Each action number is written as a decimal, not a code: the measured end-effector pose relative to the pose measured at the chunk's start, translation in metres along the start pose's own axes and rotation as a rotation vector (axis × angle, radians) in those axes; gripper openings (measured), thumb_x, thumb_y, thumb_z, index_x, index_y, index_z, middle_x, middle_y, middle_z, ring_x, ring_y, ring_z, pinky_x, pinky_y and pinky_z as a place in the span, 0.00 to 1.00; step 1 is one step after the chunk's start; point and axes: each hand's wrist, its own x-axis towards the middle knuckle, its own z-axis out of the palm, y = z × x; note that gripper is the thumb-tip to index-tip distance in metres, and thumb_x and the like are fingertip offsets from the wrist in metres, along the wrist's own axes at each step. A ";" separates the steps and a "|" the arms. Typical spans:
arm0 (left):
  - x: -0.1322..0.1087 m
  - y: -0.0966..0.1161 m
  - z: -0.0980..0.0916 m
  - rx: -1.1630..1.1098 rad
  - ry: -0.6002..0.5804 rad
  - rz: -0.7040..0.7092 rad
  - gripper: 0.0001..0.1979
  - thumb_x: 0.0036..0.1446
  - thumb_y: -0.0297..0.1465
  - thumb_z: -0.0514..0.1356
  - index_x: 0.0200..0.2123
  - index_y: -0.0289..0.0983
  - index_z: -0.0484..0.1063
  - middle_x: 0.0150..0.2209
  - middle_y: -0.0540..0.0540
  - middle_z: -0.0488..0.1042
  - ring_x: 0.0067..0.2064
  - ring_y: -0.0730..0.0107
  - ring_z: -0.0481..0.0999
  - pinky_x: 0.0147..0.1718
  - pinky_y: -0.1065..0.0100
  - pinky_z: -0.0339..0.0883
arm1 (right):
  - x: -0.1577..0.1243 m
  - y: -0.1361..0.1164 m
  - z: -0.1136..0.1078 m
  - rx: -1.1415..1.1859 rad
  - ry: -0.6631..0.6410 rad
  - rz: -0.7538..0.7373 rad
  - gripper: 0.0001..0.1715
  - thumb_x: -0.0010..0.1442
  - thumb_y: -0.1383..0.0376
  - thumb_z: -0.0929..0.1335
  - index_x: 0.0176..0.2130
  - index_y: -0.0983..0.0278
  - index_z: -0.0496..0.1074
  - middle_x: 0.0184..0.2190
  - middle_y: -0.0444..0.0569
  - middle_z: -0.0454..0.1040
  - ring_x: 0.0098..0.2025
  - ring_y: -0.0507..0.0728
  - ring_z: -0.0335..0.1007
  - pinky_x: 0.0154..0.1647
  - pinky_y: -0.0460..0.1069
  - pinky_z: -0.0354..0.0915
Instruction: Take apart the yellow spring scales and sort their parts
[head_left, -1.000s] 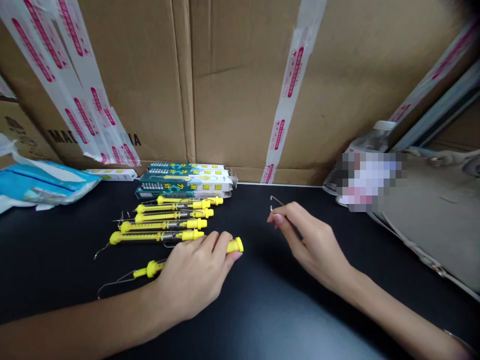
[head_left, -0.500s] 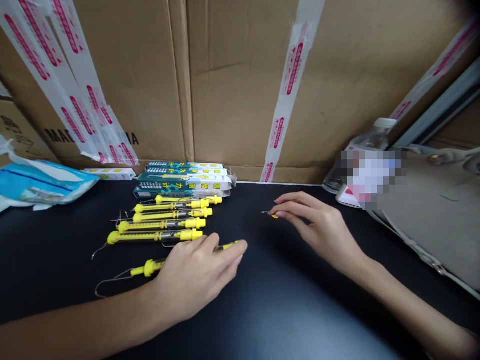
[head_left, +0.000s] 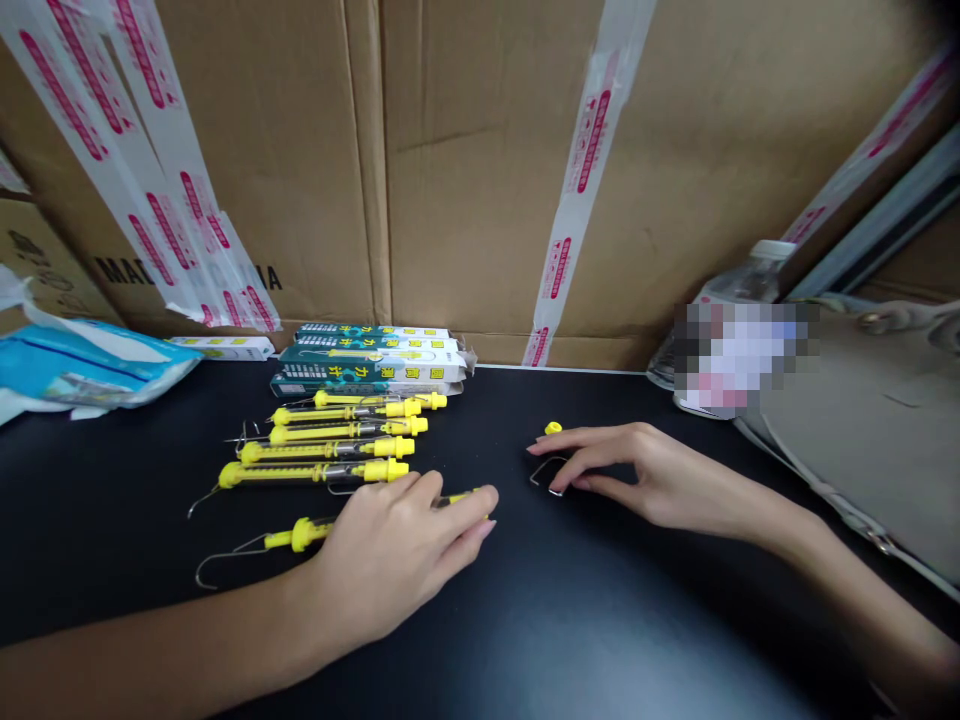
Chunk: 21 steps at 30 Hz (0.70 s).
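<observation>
My left hand (head_left: 390, 550) is closed around a yellow tubular spring scale (head_left: 300, 535), and its wire hook (head_left: 225, 565) trails out to the left on the black table (head_left: 570, 620). A thin yellow tip shows past my fingers. My right hand (head_left: 630, 475) rests palm down with its fingers apart, its fingertips over a bent wire hook (head_left: 544, 472) lying on the table. A small yellow cap (head_left: 553, 428) sits just beyond those fingers. Several similar spring scales (head_left: 322, 450) lie side by side, left of my hands.
Behind the scales, several printed teal and white boxes (head_left: 371, 365) are stacked against a taped cardboard wall (head_left: 480, 180). A blue packet (head_left: 90, 365) lies far left. A plastic bottle (head_left: 757, 270), a pixelated item (head_left: 742, 355) and a beige bag (head_left: 862, 430) are at right.
My right hand has dropped from a raised pinch to lie flat and has moved right. The wire hook and yellow cap now lie on the table. My left hand covers more of the scale.
</observation>
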 end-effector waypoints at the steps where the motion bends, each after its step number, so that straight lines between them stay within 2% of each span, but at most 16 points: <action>1: 0.000 0.000 0.000 0.000 -0.001 0.000 0.14 0.70 0.36 0.50 0.50 0.48 0.73 0.29 0.50 0.74 0.29 0.63 0.79 0.25 0.65 0.67 | -0.001 0.000 -0.001 -0.023 -0.011 -0.002 0.16 0.64 0.69 0.66 0.40 0.53 0.82 0.59 0.42 0.74 0.61 0.60 0.70 0.63 0.56 0.63; 5: -0.001 -0.001 0.000 -0.001 0.004 -0.007 0.13 0.70 0.36 0.50 0.50 0.48 0.73 0.29 0.50 0.74 0.29 0.63 0.79 0.24 0.65 0.66 | -0.002 -0.003 -0.004 -0.079 -0.010 -0.008 0.22 0.61 0.74 0.64 0.41 0.52 0.81 0.59 0.43 0.73 0.61 0.60 0.68 0.63 0.57 0.62; 8: 0.001 -0.001 0.000 0.001 0.013 -0.002 0.13 0.70 0.36 0.51 0.51 0.47 0.73 0.29 0.50 0.74 0.29 0.63 0.79 0.24 0.66 0.66 | -0.001 -0.009 -0.005 -0.036 0.010 0.032 0.13 0.65 0.64 0.66 0.45 0.55 0.80 0.52 0.48 0.76 0.54 0.60 0.72 0.56 0.55 0.67; 9: 0.001 -0.001 0.000 0.002 0.015 -0.001 0.12 0.70 0.35 0.51 0.51 0.47 0.72 0.29 0.50 0.74 0.29 0.63 0.79 0.24 0.66 0.66 | -0.001 -0.012 -0.005 -0.007 -0.003 0.060 0.13 0.64 0.59 0.69 0.47 0.55 0.79 0.50 0.49 0.76 0.51 0.60 0.74 0.52 0.55 0.69; 11: 0.002 -0.001 0.000 0.007 0.023 -0.003 0.12 0.69 0.35 0.52 0.51 0.47 0.72 0.30 0.51 0.75 0.29 0.63 0.80 0.24 0.66 0.66 | 0.000 -0.017 -0.005 0.049 -0.061 0.111 0.23 0.57 0.52 0.74 0.51 0.56 0.76 0.49 0.49 0.75 0.45 0.59 0.74 0.47 0.53 0.71; 13: 0.002 0.000 0.000 0.016 0.043 -0.007 0.11 0.68 0.34 0.53 0.52 0.46 0.70 0.29 0.52 0.75 0.29 0.64 0.80 0.24 0.66 0.66 | 0.001 -0.019 -0.004 0.074 -0.118 0.131 0.30 0.52 0.50 0.76 0.52 0.55 0.75 0.50 0.48 0.72 0.42 0.57 0.72 0.44 0.52 0.71; 17: 0.002 0.002 0.000 0.047 0.086 -0.028 0.15 0.66 0.35 0.57 0.54 0.39 0.66 0.30 0.51 0.76 0.30 0.63 0.80 0.25 0.66 0.67 | 0.001 -0.015 -0.001 0.047 -0.106 0.137 0.24 0.52 0.51 0.77 0.46 0.56 0.77 0.46 0.47 0.72 0.40 0.56 0.71 0.41 0.51 0.69; 21: 0.002 0.002 0.001 0.074 0.085 -0.030 0.11 0.66 0.35 0.56 0.47 0.35 0.67 0.31 0.49 0.78 0.30 0.63 0.81 0.25 0.66 0.67 | -0.002 -0.002 0.000 0.017 -0.049 0.156 0.19 0.53 0.53 0.77 0.42 0.57 0.77 0.40 0.46 0.73 0.37 0.55 0.70 0.37 0.50 0.69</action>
